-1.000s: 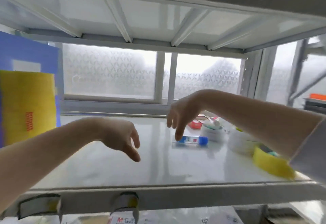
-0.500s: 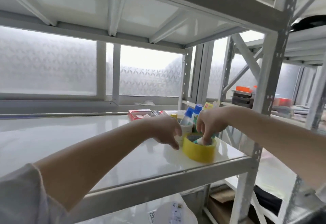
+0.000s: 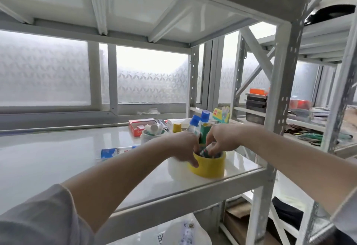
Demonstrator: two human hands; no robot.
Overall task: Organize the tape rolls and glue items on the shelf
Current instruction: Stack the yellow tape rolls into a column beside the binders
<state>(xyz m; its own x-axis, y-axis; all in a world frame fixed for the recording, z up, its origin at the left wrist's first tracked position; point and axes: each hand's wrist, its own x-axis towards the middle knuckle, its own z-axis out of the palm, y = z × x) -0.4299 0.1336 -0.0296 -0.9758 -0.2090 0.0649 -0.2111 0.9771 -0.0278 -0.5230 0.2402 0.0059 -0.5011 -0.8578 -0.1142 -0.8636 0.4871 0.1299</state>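
Observation:
A wide yellow tape roll lies flat near the front right corner of the white shelf. My left hand grips its near left rim, thumb on the outer wall. My right hand reaches into the roll's hollow and pinches a small item there; what the item is stays unclear. A white tape roll sits beside the yellow one, mostly hidden by my left hand. Blue-capped glue bottles stand just behind. A blue and white glue tube lies flat on the shelf to the left.
A white tape roll holding small tubes, a red box and a yellow-capped item crowd the shelf's back right. A steel upright rises at the right corner. A neighbouring rack carries boxes and tools.
My view has swung right and both hands have moved from the shelf's middle to the yellow roll. Since half a second ago the right hand's fingers have closed on an item inside it.

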